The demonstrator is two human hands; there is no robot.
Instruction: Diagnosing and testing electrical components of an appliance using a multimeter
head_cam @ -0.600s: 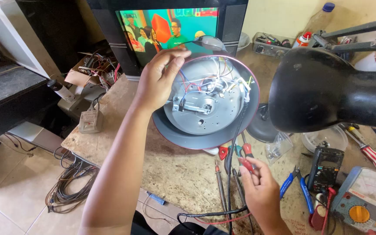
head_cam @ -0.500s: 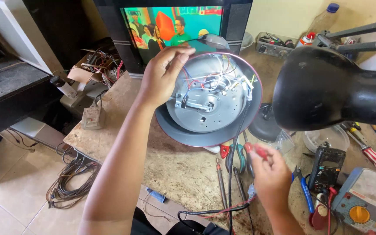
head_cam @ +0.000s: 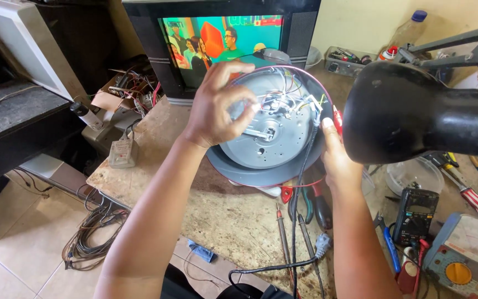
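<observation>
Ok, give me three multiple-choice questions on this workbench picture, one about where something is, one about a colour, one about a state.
1. Where is the black multimeter?
A. on the bench right of the right hand
B. on the floor
C. on top of the television

2. What colour is the rim of the round appliance base?
A. green
B. red
C. yellow

3. How is the television?
A. dark
B. showing a picture
C. face down

Answers: 1 A, it lies on the bench beside the right hand. 2 B, a thin red line edges the base, where the left hand reaches. 3 B, the screen is lit with colour.
</observation>
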